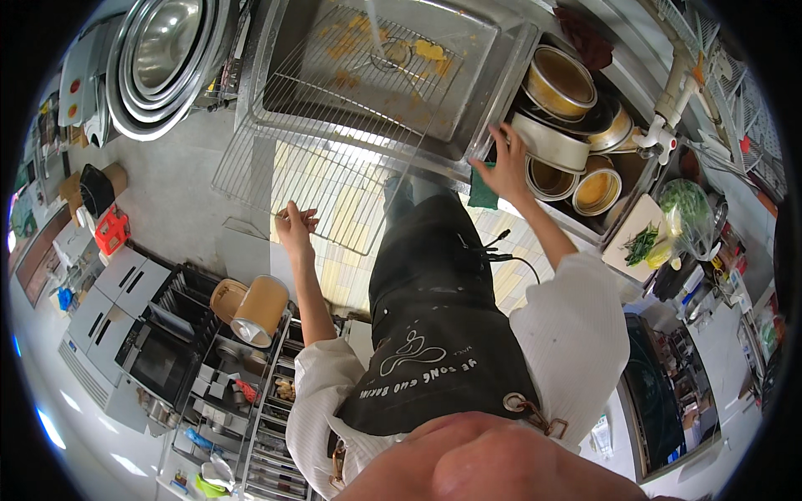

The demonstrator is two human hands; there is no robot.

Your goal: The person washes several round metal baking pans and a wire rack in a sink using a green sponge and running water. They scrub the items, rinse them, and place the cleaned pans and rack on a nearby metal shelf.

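A large wire cooling rack (322,171) slants over the near rim of a metal sink (478,58), its far part inside the basin. My left hand (296,227) is closed on the rack's near edge, which sticks out toward me. My right hand (506,167) is raised by the sink's right front corner, fingers apart and holding nothing. A dark green cloth (482,187) hangs beside it. Orange-yellow scraps (429,50) lie on the basin floor around the drain, seen through the wires. A pale stream of water (373,25) comes down at the far side.
Right of the sink, a second basin holds several round cake tins (561,82). Beyond it are a white tap (660,142) and a cutting board (625,250) with greens. Nested steel bowls (167,50) stand at the far left. A tall rack of trays (271,417) is at the lower left.
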